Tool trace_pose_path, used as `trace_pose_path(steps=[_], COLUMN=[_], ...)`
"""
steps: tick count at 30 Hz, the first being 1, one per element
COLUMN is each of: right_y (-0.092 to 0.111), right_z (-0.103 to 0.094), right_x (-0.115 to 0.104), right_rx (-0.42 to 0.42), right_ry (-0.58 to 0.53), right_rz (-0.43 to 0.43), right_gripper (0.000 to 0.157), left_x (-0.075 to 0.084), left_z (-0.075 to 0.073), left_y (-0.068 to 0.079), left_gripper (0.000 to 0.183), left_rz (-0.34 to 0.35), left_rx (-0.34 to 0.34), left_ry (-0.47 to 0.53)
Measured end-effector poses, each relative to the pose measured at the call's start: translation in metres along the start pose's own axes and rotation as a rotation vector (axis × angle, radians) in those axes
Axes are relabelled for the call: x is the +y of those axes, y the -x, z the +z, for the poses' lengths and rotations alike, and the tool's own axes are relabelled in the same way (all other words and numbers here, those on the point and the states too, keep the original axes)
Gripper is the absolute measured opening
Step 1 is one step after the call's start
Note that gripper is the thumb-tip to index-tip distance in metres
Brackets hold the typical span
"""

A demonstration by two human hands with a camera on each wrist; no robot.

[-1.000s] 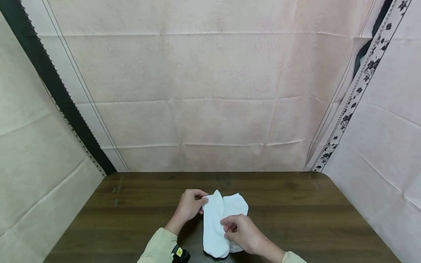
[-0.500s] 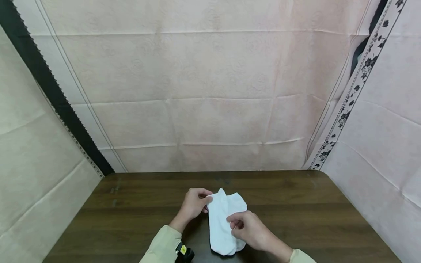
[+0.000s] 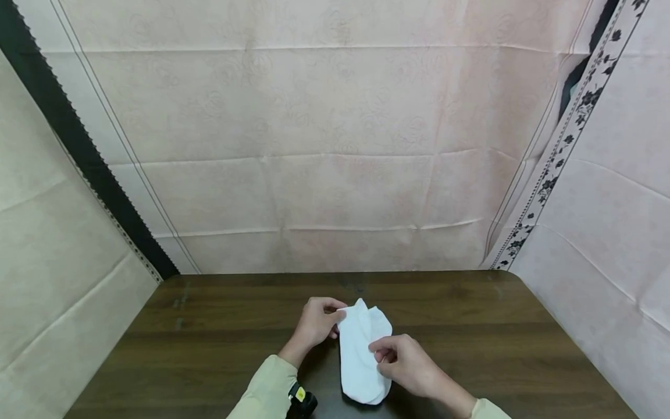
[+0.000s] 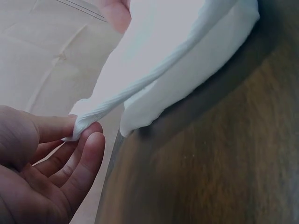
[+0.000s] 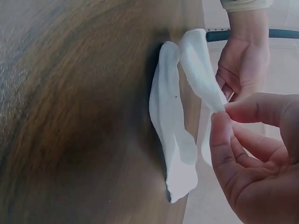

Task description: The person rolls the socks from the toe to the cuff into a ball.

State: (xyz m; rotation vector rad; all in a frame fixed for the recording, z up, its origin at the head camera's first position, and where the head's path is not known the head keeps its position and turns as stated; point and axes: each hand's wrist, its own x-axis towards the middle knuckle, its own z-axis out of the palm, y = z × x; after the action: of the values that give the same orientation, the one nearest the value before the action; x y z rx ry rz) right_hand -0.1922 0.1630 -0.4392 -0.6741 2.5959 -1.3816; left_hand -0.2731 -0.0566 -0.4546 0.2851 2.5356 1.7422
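Two white socks overlap in the head view. My left hand (image 3: 316, 323) pinches the upper sock (image 3: 357, 361) near its far left corner, by what looks like the ribbed cuff in the left wrist view. At that sock's right edge, my right hand (image 3: 407, 365) pinches the fabric between thumb and forefinger. In the right wrist view, the upper sock (image 5: 197, 58) is raised off the surface. Beneath it, the lower sock (image 5: 167, 100) lies on the table, apart from my fingers. Most of the lower sock is hidden from above.
A dark brown wooden table (image 3: 220, 337) carries the socks. Pale cloth hangs behind it (image 3: 335, 192) and along both sides. A black band (image 3: 94, 157) runs down the left cloth, and a floral border (image 3: 557, 166) down the right.
Both hands have shifted right with the upper sock, the left hand farther. The upper sock now covers more of the lower one.
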Motion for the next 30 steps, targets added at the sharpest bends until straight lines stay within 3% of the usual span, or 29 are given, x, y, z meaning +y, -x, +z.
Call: trace_pose_path(steps=[15, 22, 30], right_y=[0.005, 0.011, 0.009], right_z=[-0.011, -0.013, -0.014], right_x=[0.007, 0.011, 0.014], right_rx=[0.008, 0.042, 0.051], right_ry=[-0.034, -0.016, -0.005], right_rz=[0.056, 0.039, 0.027], right_gripper=[0.026, 0.026, 0.026], left_x=[0.005, 0.008, 0.006], left_z=[0.01, 0.022, 0.024], left_y=[-0.003, -0.006, -0.011], left_gripper=[0.012, 0.012, 0.011], left_rz=[0.003, 0.012, -0.002], left_rx=[0.0, -0.013, -0.01], left_ry=[0.057, 0.085, 0.09])
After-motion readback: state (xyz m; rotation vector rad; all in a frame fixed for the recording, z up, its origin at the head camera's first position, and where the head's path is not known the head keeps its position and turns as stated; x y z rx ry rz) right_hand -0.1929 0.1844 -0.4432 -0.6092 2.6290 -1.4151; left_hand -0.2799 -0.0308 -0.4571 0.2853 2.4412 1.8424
